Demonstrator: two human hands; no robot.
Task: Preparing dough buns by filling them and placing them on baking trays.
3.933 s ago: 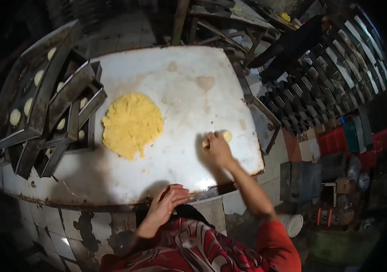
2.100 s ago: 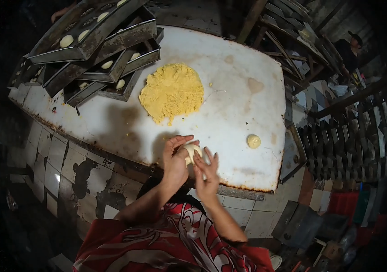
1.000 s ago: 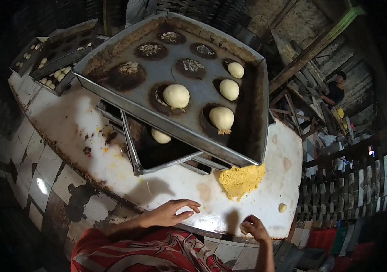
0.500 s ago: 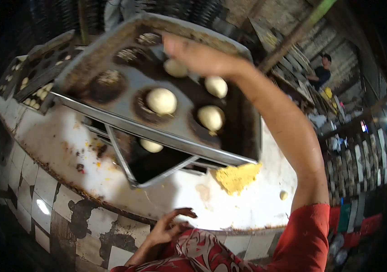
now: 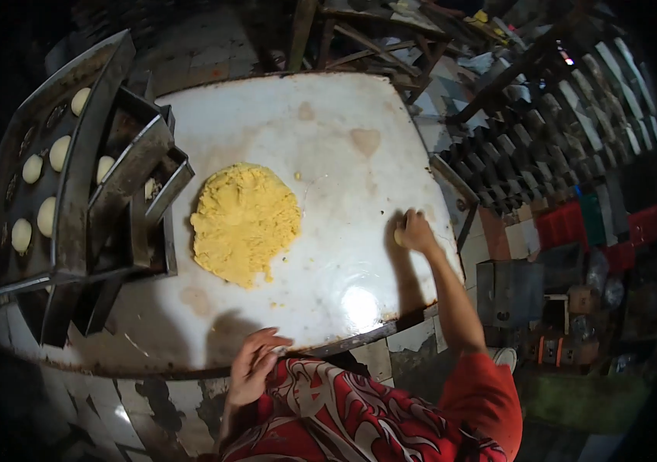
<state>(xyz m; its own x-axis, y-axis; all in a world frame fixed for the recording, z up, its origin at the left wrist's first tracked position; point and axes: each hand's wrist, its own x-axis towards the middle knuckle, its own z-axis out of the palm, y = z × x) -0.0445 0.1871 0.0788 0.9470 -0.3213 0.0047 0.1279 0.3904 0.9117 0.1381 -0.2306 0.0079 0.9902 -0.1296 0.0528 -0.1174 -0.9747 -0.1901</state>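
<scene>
My right hand [image 5: 415,231] is at the table's right side, fingers curled around a small pale dough piece [image 5: 398,236]. Near the front edge, my left hand [image 5: 258,358] has loosely bent fingers apart, with no object visible in it. A broad, crumbly yellow mound [image 5: 242,219] lies on the white, rust-edged table [image 5: 344,192]. Stacked metal trays [image 5: 70,266] sit crookedly at the left, the top one bearing several round dough balls [image 5: 59,154]; others show in the trays beneath.
Beyond the table's right edge are a metal tray [image 5: 459,202], rows of stacked metal molds [image 5: 544,146], red crates [image 5: 559,227] and metal boxes [image 5: 506,292]. A wooden frame [image 5: 371,46] stands behind. Cracked tiles [image 5: 120,408] form the floor below.
The view has swung right from the trays. My right arm has withdrawn from over the top tray to the small dough piece, and another ball now sits in that tray.
</scene>
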